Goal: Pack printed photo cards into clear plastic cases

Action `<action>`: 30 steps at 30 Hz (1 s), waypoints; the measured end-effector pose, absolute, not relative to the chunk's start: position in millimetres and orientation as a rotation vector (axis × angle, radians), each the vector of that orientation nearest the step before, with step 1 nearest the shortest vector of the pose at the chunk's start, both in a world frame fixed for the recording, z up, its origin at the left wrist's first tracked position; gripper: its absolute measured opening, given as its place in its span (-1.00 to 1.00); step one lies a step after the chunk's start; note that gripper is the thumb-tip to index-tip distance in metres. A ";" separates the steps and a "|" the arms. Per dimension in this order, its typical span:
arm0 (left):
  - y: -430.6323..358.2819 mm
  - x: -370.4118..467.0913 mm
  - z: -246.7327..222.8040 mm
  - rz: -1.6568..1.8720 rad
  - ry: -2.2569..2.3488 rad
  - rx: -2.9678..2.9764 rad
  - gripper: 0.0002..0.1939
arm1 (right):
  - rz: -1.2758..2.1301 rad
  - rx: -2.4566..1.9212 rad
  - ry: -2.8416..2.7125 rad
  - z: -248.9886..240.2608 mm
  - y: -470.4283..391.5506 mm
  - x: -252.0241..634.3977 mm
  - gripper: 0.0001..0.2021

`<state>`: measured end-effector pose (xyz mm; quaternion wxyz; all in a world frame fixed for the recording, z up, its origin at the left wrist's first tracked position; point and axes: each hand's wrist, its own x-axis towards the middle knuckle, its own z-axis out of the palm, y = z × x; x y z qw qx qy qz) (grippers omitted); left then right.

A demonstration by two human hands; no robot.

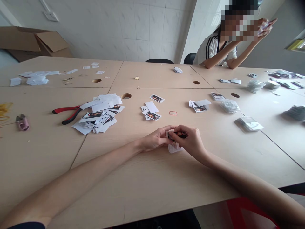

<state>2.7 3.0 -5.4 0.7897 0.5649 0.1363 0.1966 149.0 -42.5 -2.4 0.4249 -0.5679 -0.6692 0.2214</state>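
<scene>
The right hand [194,142] pinches a dark, rectangular printed card [181,134] above the clear plastic case [174,148]; the left hand [153,140] pinches the case's left side. Apparently fitting the card, which calls for careful alignment.

A pale tiled wall [107,28] rises behind joined wood-toned tables [133,184] and dark chairs [190,58].
</scene>
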 end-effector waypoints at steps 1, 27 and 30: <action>2.5 2.9 -4.9 0.423 0.296 1.214 -0.54 | 0.552 -1.412 -1.675 -2.2 -42.6 149.1 -0.84; 4.1 3.4 -8.1 0.388 0.313 1.094 -0.62 | 0.565 -1.380 -1.715 -2.0 -43.3 151.9 -0.85; 4.3 3.3 -8.8 0.391 0.310 1.076 -0.62 | 0.565 -1.367 -1.726 -2.4 -43.2 153.3 -0.85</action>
